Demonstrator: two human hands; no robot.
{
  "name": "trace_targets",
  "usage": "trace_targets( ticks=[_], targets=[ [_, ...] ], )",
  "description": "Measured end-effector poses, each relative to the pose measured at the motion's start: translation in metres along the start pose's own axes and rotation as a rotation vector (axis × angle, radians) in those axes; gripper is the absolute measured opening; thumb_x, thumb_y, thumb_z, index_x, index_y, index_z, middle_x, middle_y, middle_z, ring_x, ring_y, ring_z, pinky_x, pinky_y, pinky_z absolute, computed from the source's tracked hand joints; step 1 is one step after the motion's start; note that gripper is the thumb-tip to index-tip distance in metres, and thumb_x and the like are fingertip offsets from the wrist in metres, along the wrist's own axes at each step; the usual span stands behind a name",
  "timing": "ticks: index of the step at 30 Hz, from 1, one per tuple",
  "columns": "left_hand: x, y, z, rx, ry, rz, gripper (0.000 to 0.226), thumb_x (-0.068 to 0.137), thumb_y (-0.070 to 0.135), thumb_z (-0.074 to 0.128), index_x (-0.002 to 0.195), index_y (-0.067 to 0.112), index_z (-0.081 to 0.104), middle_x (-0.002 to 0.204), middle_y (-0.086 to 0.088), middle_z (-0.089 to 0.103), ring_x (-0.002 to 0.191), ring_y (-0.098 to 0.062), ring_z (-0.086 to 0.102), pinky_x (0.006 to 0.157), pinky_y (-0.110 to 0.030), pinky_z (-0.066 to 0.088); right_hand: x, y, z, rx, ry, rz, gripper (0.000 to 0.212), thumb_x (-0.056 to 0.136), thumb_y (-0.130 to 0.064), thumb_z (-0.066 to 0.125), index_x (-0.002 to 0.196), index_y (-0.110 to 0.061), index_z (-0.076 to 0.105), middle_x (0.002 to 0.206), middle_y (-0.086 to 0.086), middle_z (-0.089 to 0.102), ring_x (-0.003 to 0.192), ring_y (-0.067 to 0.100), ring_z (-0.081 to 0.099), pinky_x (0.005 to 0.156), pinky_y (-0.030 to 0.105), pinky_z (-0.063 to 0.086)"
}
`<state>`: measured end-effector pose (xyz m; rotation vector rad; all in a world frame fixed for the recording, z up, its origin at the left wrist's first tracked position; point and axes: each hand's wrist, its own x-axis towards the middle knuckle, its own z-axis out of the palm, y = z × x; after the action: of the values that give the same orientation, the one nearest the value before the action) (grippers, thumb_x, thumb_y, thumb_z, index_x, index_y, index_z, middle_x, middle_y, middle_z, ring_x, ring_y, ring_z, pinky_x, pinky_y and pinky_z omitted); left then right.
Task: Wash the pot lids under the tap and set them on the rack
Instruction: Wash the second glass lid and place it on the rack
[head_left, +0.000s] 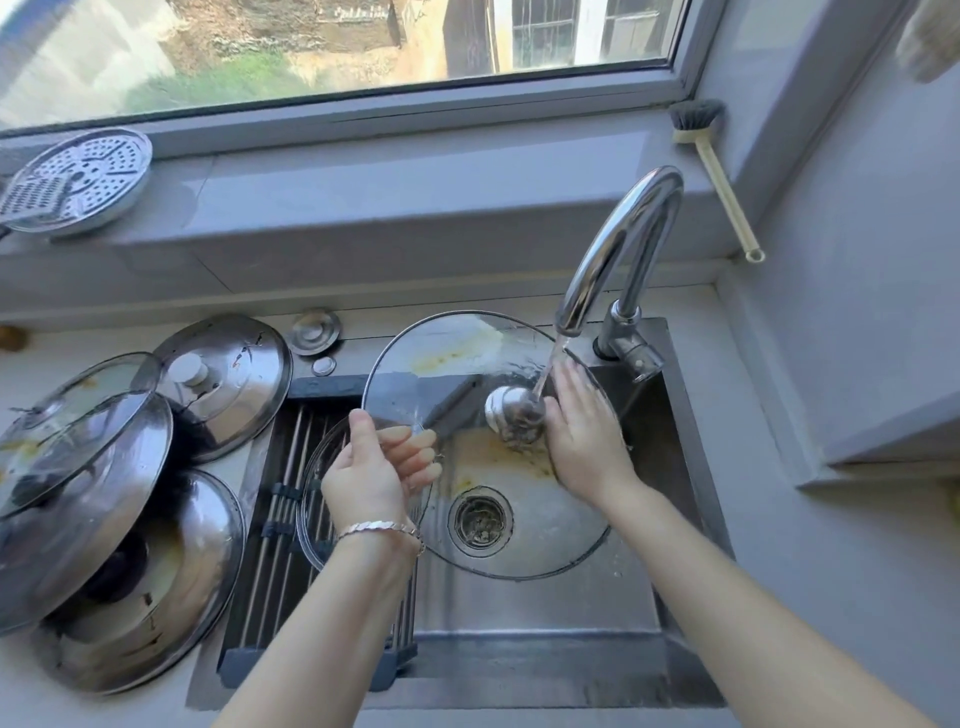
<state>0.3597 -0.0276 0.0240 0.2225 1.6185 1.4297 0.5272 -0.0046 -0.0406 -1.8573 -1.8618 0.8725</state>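
Observation:
A large glass pot lid (452, 358) with yellow food smears is held tilted over the sink, under water running from the chrome tap (618, 260). My left hand (379, 467) grips the lid's left rim, thumb on top and fingers behind the glass. My right hand (582, 431) lies flat on the lid's wet face beside its metal knob (511, 410). A smaller glass lid (317, 519) rests on the roll-up rack (280, 525) over the sink's left part, partly behind my left wrist.
Several dirty steel and glass lids (104, 493) are stacked on the counter at the left. A perforated steamer plate (78, 179) and a dish brush (719, 171) lie on the window sill. The sink basin (545, 618) has a drain strainer (480, 519).

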Motion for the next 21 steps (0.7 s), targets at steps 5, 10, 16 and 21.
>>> trace_targets(
  ticks=[5,10,16,21],
  targets=[
    [0.006,-0.013,0.001,-0.073,0.059,-0.032,0.045,0.096,0.041,0.04,0.068,0.007,0.051,0.042,-0.003,0.063,0.032,-0.01,0.054,0.035,-0.016,0.045,-0.055,-0.017,0.027,0.004,-0.005,0.041,0.067,0.089,-0.044,0.003,0.148,-0.013,-0.007,0.155,-0.004,-0.016,0.137,0.001,-0.022,0.115,0.023,-0.014],
    [0.007,-0.022,-0.003,-0.061,0.071,-0.09,0.045,0.095,0.041,0.042,0.067,0.006,0.05,0.045,-0.008,0.055,0.029,-0.009,0.05,0.032,-0.016,0.041,-0.061,-0.015,0.016,-0.133,-0.127,-0.183,0.079,0.081,-0.051,-0.004,0.146,-0.008,-0.012,0.144,-0.007,-0.028,0.133,0.0,-0.029,0.102,0.01,-0.027],
    [0.003,-0.029,0.004,-0.138,0.018,-0.202,0.045,0.097,0.04,0.037,0.069,0.007,0.047,0.031,-0.002,0.052,0.025,-0.007,0.046,0.029,-0.013,0.038,-0.063,-0.001,0.004,-0.245,-0.079,-0.37,0.08,0.09,-0.056,-0.008,0.146,-0.004,0.013,0.155,0.019,0.005,0.143,0.018,-0.011,0.115,0.026,-0.01],
    [-0.001,-0.033,0.012,-0.167,0.019,-0.194,0.045,0.097,0.04,0.037,0.069,0.006,0.048,0.038,-0.001,0.06,0.029,-0.006,0.052,0.032,-0.013,0.043,-0.07,0.003,0.0,-0.326,-0.024,-0.613,0.051,0.101,-0.028,0.018,0.134,-0.001,0.045,0.143,0.015,0.043,0.136,0.023,0.029,0.113,0.035,0.021]
  ],
)
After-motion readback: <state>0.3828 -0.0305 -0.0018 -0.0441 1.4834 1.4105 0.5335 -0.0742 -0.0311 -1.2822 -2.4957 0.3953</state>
